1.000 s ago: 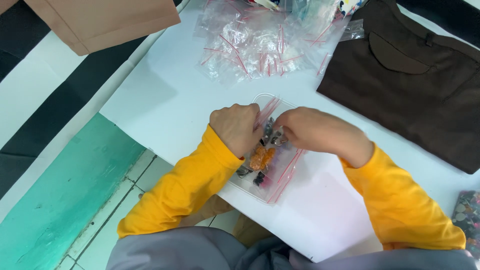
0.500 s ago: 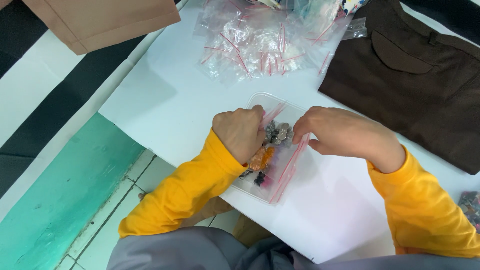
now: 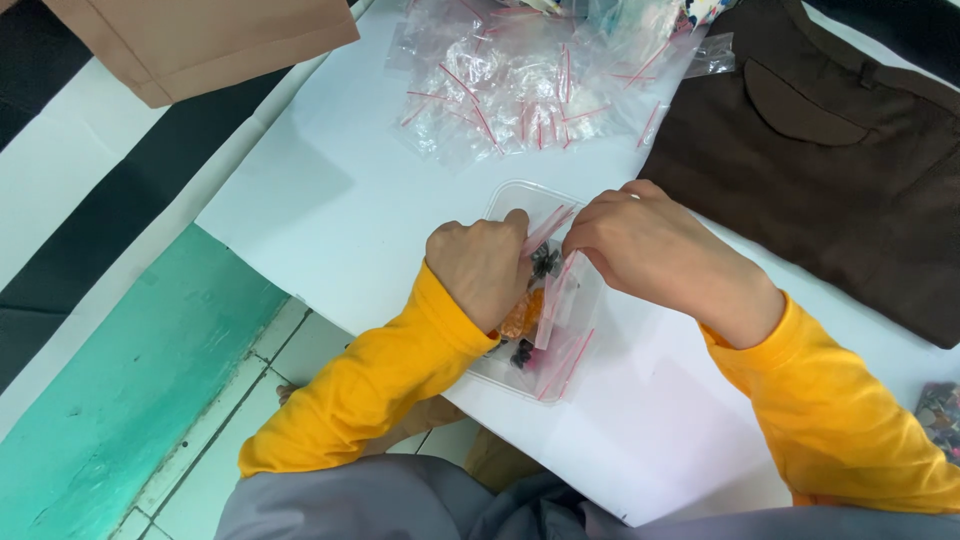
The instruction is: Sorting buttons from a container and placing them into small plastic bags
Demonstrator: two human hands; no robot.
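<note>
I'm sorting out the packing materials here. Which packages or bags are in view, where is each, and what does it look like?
Small zip bag: between the left hand and right hand, clear with red strip.
Clear plastic tray: under the hands, rectangular, holding small dark and orange pieces.
Pile of empty zip bags: top centre of the white table, clear with red strips.
No signs or screens show.

On the desk (image 3: 330, 200) in front of me lies a small zip bag (image 3: 545, 300), with my left hand (image 3: 480, 270) on its left part and my right hand (image 3: 640, 245) on its right, both at its top strip. Behind them sits a heap of empty zip bags (image 3: 520, 90); a folded garment (image 3: 840, 150) lies to the right, another garment (image 3: 200, 40) far left behind.
</note>
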